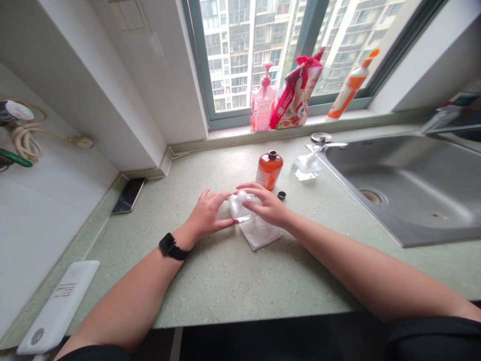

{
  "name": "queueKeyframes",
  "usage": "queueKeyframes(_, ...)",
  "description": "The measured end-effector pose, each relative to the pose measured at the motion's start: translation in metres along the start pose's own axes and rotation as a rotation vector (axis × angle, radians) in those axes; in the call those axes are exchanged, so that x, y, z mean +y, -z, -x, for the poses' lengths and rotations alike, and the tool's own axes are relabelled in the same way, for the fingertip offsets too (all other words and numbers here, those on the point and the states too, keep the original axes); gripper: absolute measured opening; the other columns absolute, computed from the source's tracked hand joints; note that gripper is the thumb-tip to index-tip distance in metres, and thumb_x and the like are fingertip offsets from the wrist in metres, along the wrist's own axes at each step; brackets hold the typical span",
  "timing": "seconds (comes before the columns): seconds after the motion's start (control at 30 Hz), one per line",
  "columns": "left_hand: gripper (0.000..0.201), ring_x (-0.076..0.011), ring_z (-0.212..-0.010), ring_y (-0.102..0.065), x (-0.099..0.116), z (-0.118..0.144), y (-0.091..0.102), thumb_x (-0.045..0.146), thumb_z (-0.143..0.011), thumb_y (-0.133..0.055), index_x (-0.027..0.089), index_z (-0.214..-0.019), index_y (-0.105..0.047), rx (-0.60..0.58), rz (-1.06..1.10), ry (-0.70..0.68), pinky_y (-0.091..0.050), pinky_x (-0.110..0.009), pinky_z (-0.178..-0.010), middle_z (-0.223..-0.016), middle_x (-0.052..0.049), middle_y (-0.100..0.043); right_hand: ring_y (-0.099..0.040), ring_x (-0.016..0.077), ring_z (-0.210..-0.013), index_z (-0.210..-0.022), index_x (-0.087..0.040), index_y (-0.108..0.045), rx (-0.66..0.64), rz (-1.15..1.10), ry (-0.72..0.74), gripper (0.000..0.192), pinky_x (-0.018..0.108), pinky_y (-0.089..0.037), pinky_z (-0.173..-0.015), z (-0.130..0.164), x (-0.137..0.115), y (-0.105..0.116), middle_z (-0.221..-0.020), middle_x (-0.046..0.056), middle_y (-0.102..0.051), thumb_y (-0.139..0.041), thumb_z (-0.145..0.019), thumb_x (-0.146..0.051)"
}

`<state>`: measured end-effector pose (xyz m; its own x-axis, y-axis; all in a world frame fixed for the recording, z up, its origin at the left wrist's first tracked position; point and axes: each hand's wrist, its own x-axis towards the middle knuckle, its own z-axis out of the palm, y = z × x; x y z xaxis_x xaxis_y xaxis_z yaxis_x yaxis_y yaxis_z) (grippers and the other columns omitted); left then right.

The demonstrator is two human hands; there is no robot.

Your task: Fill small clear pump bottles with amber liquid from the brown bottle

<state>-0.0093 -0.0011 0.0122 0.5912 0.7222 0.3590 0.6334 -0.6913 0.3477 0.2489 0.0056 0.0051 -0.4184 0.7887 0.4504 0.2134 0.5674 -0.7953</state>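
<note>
Both of my hands close on one clear plastic pouch point(240, 206): left hand point(209, 214) pressing its near edge with flat fingers, right hand point(265, 204) curled over its top. Pouch lies on a speckled green counter point(225, 281) under a window point(263, 50), atop a white sheet point(259, 233). Just behind: uncapped orange bottle point(269, 170), contents orange; black cap point(281, 195) beside it. Steel sink point(406, 185) to the right. Pouch looks transparent and crinkled.
</note>
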Motion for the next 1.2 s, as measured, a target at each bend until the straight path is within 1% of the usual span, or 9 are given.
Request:
queueKeyframes(0.13,0.075,-0.0346,-0.128,-0.071,0.001,0.000,0.002,0.061,-0.088,-0.084,0.025,-0.147,-0.057,0.000,0.024,0.009,-0.028,-0.070,-0.131,-0.141,-0.013,-0.074,-0.063,0.0272,-0.138,-0.130,-0.032,-0.076,-0.050,-0.003,0.020,0.030,0.054,-0.050,-0.123,-0.003,0.003,0.005,-0.143,0.009,-0.068,-0.068,-0.103,-0.042)
queueKeyframes(0.33,0.074,-0.0345,-0.130,-0.070,0.002,-0.001,0.002,0.061,-0.087,-0.085,0.025,-0.145,-0.059,0.002,0.035,0.023,-0.026,-0.069,-0.131,-0.142,-0.013,-0.074,-0.061,0.0273,-0.143,-0.132,-0.032,-0.076,-0.164,-0.051,-0.016,0.032,0.055,-0.046,-0.127,-0.010,0.001,0.014,-0.150,0.009,-0.065,-0.068,-0.103,-0.043)
queueKeyframes(0.47,0.073,-0.0347,-0.131,-0.069,0.002,0.000,0.002,0.061,-0.086,-0.085,0.027,-0.146,-0.058,0.016,0.016,0.023,-0.026,-0.068,-0.131,-0.141,-0.012,-0.073,-0.060,0.0272,-0.144,-0.130,-0.033,-0.077,-0.186,-0.061,-0.029,0.031,0.055,-0.046,-0.127,-0.012,-0.001,0.016,-0.150,0.008,-0.066,-0.067,-0.103,-0.043)
queueKeyframes(0.6,0.077,-0.0347,-0.132,-0.068,0.002,0.001,0.006,0.065,-0.082,-0.088,0.027,-0.143,-0.060,0.099,-0.007,0.001,-0.029,-0.065,-0.132,-0.140,-0.012,-0.073,-0.063,0.0277,-0.139,-0.126,-0.032,-0.078,-0.141,-0.053,-0.030,0.029,0.056,-0.048,-0.125,-0.010,-0.001,0.012,-0.144,0.008,-0.068,-0.069,-0.102,-0.044)
queueKeyframes(0.67,0.072,-0.0337,-0.133,-0.067,0.003,0.001,0.008,0.064,-0.082,-0.088,0.027,-0.139,-0.062,0.125,0.006,-0.021,-0.031,-0.063,-0.132,-0.140,-0.012,-0.073,-0.066,0.0276,-0.134,-0.123,-0.031,-0.079,-0.106,-0.044,-0.027,0.028,0.055,-0.049,-0.123,-0.009,-0.001,0.009,-0.138,0.009,-0.070,-0.070,-0.101,-0.044)
queueKeyframes(0.8,0.054,-0.0309,-0.131,-0.070,0.006,0.000,0.007,0.055,-0.089,-0.085,0.027,-0.130,-0.066,0.125,0.079,-0.033,-0.029,-0.065,-0.132,-0.140,-0.010,-0.074,-0.069,0.0272,-0.125,-0.119,-0.028,-0.079,-0.036,-0.009,-0.032,0.028,0.054,-0.053,-0.117,-0.006,-0.003,0.004,-0.128,0.009,-0.072,-0.073,-0.098,-0.046)
queueKeyframes(0.97,0.052,-0.0304,-0.122,-0.075,0.008,-0.001,0.002,0.053,-0.086,-0.089,0.026,-0.125,-0.068,0.125,0.120,0.016,-0.030,-0.069,-0.130,-0.130,-0.009,-0.079,-0.069,0.0272,-0.118,-0.103,-0.026,-0.072,0.066,0.010,-0.063,0.025,0.051,-0.056,-0.109,-0.005,-0.006,-0.004,-0.121,0.009,-0.073,-0.079,-0.092,-0.048)
queueKeyframes(1.1,0.051,-0.0305,-0.122,-0.075,0.008,0.000,0.002,0.054,-0.087,-0.088,0.026,-0.125,-0.068,0.123,0.104,0.013,-0.030,-0.070,-0.130,-0.129,-0.009,-0.080,-0.070,0.0278,-0.113,-0.105,-0.027,-0.066,0.086,0.019,-0.051,0.032,0.052,-0.058,-0.104,-0.002,-0.006,-0.009,-0.118,0.009,-0.072,-0.081,-0.089,-0.050)
queueKeyframes(1.2,0.051,-0.0300,-0.121,-0.076,0.009,0.000,0.003,0.054,-0.087,-0.088,0.026,-0.125,-0.068,0.128,0.097,0.009,-0.029,-0.070,-0.131,-0.129,-0.009,-0.080,-0.069,0.0287,-0.118,-0.108,-0.027,-0.068,0.063,0.034,-0.021,0.030,0.053,-0.056,-0.108,0.001,-0.007,-0.005,-0.123,0.009,-0.072,-0.080,-0.091,-0.049)
